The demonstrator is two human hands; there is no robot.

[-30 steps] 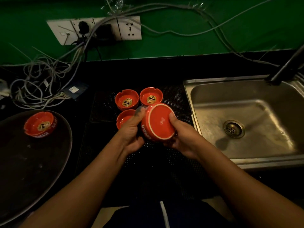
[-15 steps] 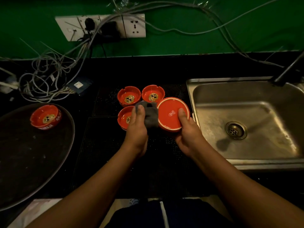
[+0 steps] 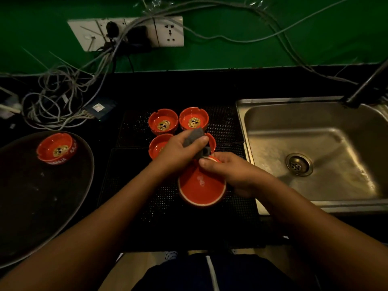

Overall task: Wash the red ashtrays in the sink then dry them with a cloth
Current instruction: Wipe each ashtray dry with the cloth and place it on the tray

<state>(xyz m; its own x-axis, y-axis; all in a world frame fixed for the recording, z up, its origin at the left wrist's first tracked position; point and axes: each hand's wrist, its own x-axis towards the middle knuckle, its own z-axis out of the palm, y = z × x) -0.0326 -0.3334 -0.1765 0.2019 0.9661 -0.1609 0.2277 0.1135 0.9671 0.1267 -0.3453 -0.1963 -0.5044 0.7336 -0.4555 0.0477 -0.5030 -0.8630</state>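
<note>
1. The steel sink [image 3: 294, 131] lay to the right with no ashtray in its basin, and the tap [image 3: 365, 85] leaned in from the far corner
2. The dark round tray [image 3: 31, 206] sat to the left and carried one red ashtray [image 3: 55, 149], upright, near its far edge
3. Between them, the black perforated mat [image 3: 147, 206] bore two ashtrays side by side at the back [image 3: 163, 121] [image 3: 194, 119]. A third ashtray [image 3: 157, 143] stood in front of them, and a fourth ashtray [image 3: 212, 141] was mostly hidden behind the hands
4. The right hand [image 3: 233, 175] gripped the held ashtray [image 3: 201, 187] above the mat, with the thumb over its far rim, the fingers curled beneath and the underside tipped towards the person
5. The left hand [image 3: 178, 150] pinched a small grey cloth [image 3: 194, 136] between thumb and fingers, just above that far rim. I could not tell whether cloth and rim touched
6. To my eye, drying was the step in hand. It would go best if the right hand turned the ashtray a little at a time while the cloth ran round the wall and base. The cloth should then go into the bowl and the rim notches, where water would linger. A firm hold mattered, since the ware looked smooth and likely slippery
</note>
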